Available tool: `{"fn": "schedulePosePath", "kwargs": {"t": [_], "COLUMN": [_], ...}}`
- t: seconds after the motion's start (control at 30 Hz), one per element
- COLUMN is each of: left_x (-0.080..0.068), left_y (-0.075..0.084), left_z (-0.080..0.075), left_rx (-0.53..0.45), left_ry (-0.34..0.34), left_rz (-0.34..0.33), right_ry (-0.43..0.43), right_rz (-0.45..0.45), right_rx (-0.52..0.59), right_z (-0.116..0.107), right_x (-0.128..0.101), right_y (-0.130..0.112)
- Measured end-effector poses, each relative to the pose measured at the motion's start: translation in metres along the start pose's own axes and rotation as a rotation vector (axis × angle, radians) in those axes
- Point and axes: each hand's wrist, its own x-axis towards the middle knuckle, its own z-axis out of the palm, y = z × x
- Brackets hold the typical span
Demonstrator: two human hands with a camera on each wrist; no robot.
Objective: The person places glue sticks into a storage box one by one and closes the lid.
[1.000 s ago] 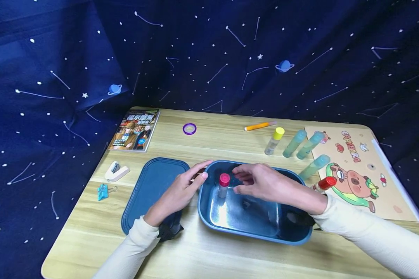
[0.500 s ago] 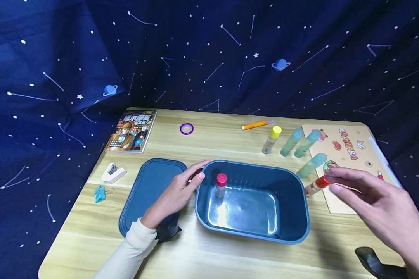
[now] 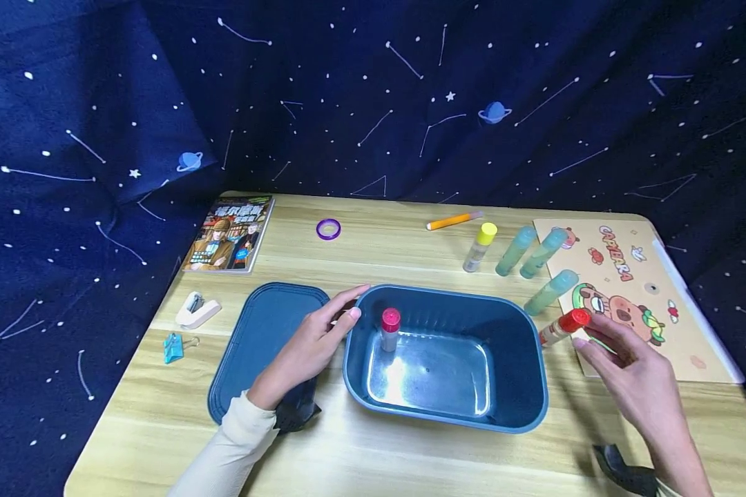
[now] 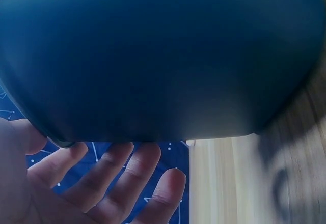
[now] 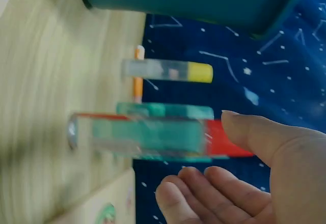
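Glue sticks are going into the blue bin (image 3: 522,407) one by one, judging by how things lie: a single pink-capped stick (image 3: 389,329) already stands upright inside it near the left wall, while five more remain out on the surface. The right hand (image 3: 628,373) reaches with loosely spread fingers toward the red-capped stick (image 3: 562,327), which lies just beside the bin's right rim at the edge of the cartoon sheet (image 3: 671,331); the fingertips are at the red cap, and the right wrist view shows the thumb (image 5: 249,132) against it, with no closed grip yet. The left hand (image 3: 307,345) rests with straight fingers against the bin's left rim, lying over the matching lid (image 3: 255,331) that sits flat beside it; the left wrist view shows those fingers (image 4: 122,178) spread under the bin's dark wall. Behind the bin lie the yellow-capped stick (image 3: 479,247) and three teal sticks (image 3: 537,266), well apart from either hand. So roughly one stick is stowed, the red one seems next, and the lid is not yet on. Elsewhere on the surface sit a book (image 3: 228,233), a purple tape ring (image 3: 328,228), an orange pen (image 3: 452,221), a white stapler (image 3: 197,310) and a blue binder clip (image 3: 174,346).
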Motion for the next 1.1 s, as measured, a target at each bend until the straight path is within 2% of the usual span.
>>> {"fn": "schedulePosePath", "kwargs": {"t": [0.2,0.37,0.5,0.6,0.77,0.9,1.0,1.1], "left_x": [0.0,0.001,0.001,0.001,0.0,0.0,0.001,0.001], "left_y": [0.0,-0.001,-0.002,-0.002,-0.002,-0.003,-0.003,-0.003], "left_z": [0.001,0.001,0.001,0.0,0.0,0.0,0.0,0.001], "left_rx": [0.0,-0.011,-0.011,-0.013,-0.019,-0.017,-0.017,-0.021], "left_ry": [-0.002,-0.005,-0.003,-0.003,-0.001,-0.003,-0.004,-0.002], "left_rz": [-0.006,-0.002,0.001,0.0,-0.005,-0.006,-0.006,-0.003], "right_ry": [0.022,0.05,0.079,0.099,0.132,0.122,0.057,-0.054], "right_rz": [-0.037,-0.062,-0.062,-0.065,-0.132,-0.204,-0.274,-0.371], "right_rx": [0.002,-0.074,-0.071,-0.049,-0.05,-0.131,-0.176,-0.14], "right_z": [0.022,0.02,0.01,-0.001,-0.017,-0.024,-0.024,-0.018], "right_x": [0.011,0.012,0.014,0.016,0.02,0.02,0.018,0.017], "right_y": [0.004,0.0,-0.013,-0.03,-0.066,-0.095,-0.117,-0.139]}}
